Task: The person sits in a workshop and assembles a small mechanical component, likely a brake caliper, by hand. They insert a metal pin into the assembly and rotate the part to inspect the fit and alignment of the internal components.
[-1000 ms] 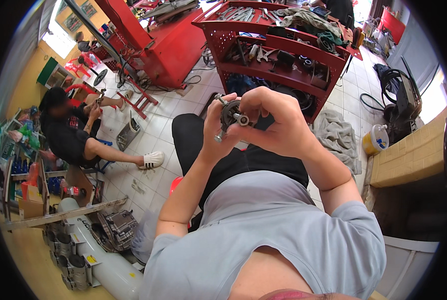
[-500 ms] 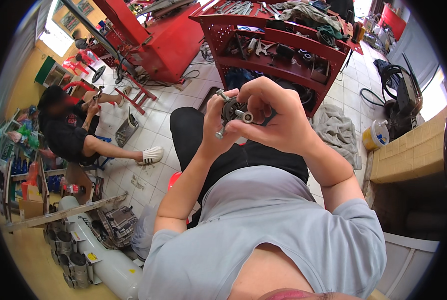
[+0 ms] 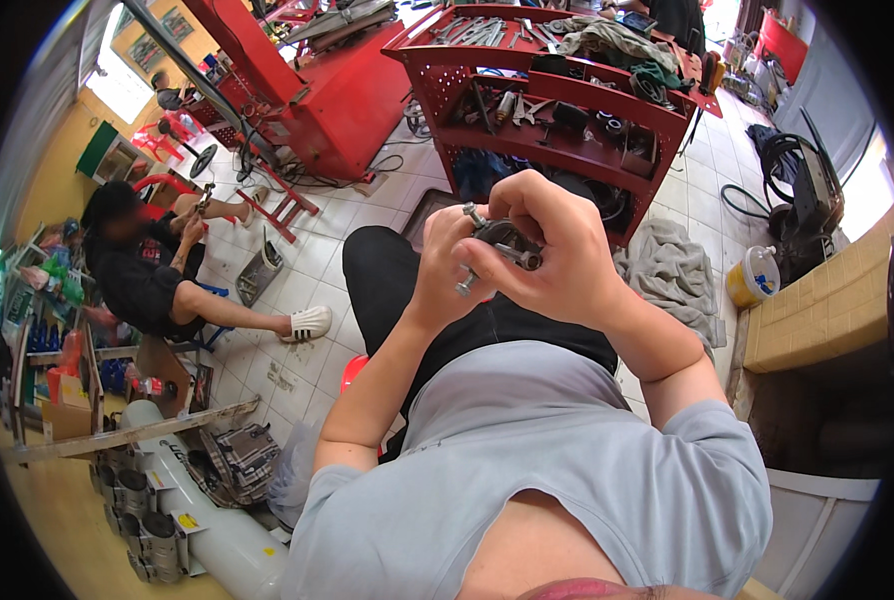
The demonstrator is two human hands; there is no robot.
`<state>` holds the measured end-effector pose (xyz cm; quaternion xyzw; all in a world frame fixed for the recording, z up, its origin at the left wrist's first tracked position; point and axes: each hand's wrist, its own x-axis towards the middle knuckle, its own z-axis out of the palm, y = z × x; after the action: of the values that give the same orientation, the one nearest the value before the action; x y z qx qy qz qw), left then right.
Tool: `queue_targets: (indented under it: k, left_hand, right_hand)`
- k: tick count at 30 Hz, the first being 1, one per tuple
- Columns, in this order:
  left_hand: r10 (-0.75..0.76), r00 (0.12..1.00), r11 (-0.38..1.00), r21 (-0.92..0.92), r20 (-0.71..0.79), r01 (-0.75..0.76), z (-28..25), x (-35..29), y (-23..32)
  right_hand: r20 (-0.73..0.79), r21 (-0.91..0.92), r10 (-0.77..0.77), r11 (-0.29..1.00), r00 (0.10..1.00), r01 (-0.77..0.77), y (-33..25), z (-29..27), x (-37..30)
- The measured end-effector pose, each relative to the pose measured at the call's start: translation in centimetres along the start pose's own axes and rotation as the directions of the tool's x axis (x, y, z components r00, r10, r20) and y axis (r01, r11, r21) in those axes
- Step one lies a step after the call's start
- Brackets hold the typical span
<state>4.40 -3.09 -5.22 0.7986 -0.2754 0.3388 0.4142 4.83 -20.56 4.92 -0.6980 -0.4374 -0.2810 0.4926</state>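
Above my lap, both hands are around a small dark-grey round metal part (image 3: 499, 233) with bolts sticking out of it. My left hand (image 3: 441, 268) is closed on its left side, between an upper bolt (image 3: 473, 213) and a lower bolt (image 3: 465, 286). From the right, my right hand (image 3: 562, 250) curls over the same part, its thumb lying across the front and its fingers bent over the top. A hollow metal end shows by the right fingers. The back of the part is hidden by my hands.
Ahead stands a red tool cart (image 3: 557, 75) with spanners, rags and parts on its shelves. Another person (image 3: 152, 265) sits at the left, holding a small object. A grey cloth (image 3: 670, 275) and a yellow-white bucket (image 3: 752, 277) are on the tiled floor at right.
The metal part has turned, so its hollow end now points more to the right. My right thumb has moved up across its front. Both hands stay on it.
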Motion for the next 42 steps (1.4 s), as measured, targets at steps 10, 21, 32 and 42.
queue_targets:
  k: [10,21,32,42]
  left_hand:
    - [-0.167,0.984,0.983,-0.083,-0.069,0.161,0.8,-0.5,0.2]
    - [-0.281,0.949,0.934,-0.268,-0.146,0.236,-0.6,-0.3,-0.2]
    - [-0.240,0.964,0.925,-0.329,-0.119,0.190,-1.3,0.9,0.9]
    - [-0.272,0.957,0.913,-0.341,-0.100,0.224,-1.6,0.6,1.3]
  right_hand:
    - [0.106,-0.062,-0.106,0.992,0.989,0.113,-0.9,0.1,-0.4]
    - [0.301,0.621,0.007,0.758,0.954,-0.201,-1.6,-0.9,-1.3]
    - [0.383,0.603,0.165,0.701,0.909,-0.381,-0.5,-1.1,-0.6]
    - [0.426,0.651,0.270,0.572,0.864,-0.499,-0.6,-1.0,-0.1]
